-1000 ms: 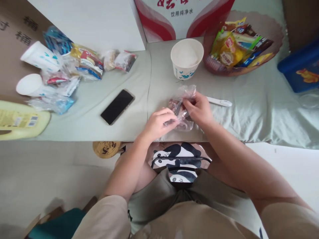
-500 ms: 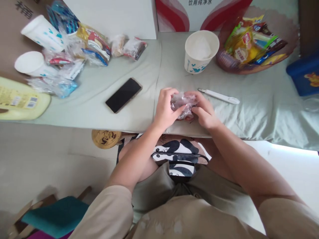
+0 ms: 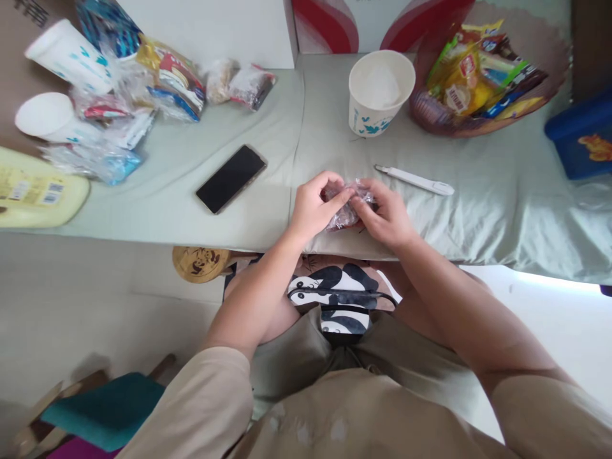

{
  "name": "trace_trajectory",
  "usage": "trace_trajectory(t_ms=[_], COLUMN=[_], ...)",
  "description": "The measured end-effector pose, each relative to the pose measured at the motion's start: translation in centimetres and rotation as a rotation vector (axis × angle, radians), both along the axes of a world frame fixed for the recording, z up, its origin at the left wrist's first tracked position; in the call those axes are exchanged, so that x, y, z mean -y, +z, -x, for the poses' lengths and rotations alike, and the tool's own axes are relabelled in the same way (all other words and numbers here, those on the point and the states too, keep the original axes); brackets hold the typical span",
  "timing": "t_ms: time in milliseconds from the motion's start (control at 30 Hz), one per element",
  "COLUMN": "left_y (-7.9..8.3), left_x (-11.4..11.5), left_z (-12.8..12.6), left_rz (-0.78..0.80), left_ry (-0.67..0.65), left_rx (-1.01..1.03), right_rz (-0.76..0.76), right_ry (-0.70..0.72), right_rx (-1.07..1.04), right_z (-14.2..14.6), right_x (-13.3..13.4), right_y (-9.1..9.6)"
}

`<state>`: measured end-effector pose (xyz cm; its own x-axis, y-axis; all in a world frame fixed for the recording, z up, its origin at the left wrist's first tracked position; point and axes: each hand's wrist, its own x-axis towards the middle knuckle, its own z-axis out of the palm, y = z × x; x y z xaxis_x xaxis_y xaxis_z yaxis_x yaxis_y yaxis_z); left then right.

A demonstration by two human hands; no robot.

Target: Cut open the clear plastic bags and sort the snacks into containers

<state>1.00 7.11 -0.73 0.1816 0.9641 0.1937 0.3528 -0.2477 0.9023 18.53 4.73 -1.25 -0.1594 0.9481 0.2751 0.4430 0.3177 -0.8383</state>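
One packet (image 3: 343, 218), pinched between left hand (image 3: 310, 207) and right hand (image 3: 389, 218); phone (image 3: 231, 179) left, cup (image 3: 375, 116) far, knife (image 3: 417, 180) right.

Over here, 1 head-worn camera looks forward and down onto the cloth-covered desk (image 3: 253, 220), from close above. The wearer's tan shirt (image 3: 363, 414) fills the view's bottom middle; the desk's near edge crosses about mid-height, with the left hand (image 3: 310, 207) and the right hand (image 3: 388, 215) just beyond it.

I could read no words: the brown carton's (image 3: 13, 70) dark character (image 3: 31, 11) showed only partly, and the yellow bottle's (image 3: 71, 185) label (image 3: 31, 190) was too small.
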Motion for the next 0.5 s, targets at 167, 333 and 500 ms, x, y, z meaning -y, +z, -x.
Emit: trace_trajectory(t_ms=[167, 333, 500], left_y=[-0.6, 0.4, 1.6], left_x=[-0.2, -0.2, 0.4], left_z=[0.1, 0.8, 1.5], left_rz=[-0.063, 0.022, 0.211], left_ry=[0.065, 0.066, -0.09], left_rx=[-0.147, -0.356, -0.207], right_rz=[-0.043, 0.092, 0.116], right_ry=[-0.057, -0.145, -0.046], right_rx=[-0.003, 0.058, 0.035], right_z=[-0.1, -0.4, -0.9], right_x=[-0.4, -1.1, -1.3], right_y=[0.4, 0.1, 0.0])
